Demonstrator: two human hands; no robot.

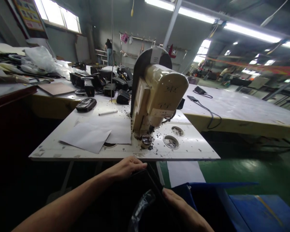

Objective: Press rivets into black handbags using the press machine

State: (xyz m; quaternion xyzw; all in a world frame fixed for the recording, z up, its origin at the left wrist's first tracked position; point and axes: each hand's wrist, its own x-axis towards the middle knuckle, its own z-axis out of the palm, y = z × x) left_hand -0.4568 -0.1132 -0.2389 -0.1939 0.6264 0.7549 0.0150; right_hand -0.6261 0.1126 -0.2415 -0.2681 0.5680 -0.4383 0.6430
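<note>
Below the front edge of the machine table, my left hand [129, 167] pinches the upper edge of a black bag [141, 182], thumb and fingers closed together. My right hand [177, 201] grips the bag's right side lower down. A curved handle wrapped in clear plastic [142, 206] shows at the bag's front. Much of the bag is lost in the dark. Just beyond my hands stands a cream sewing machine [161, 93] on a white tabletop [198, 148], with dark scraps around its base.
White paper sheets [89, 135] and a pen [108, 113] lie left of the machine. A black pouch [86, 104] and several black bags [106, 79] are behind. A blue box [207, 196] stands low at right. One person [109, 51] is far back.
</note>
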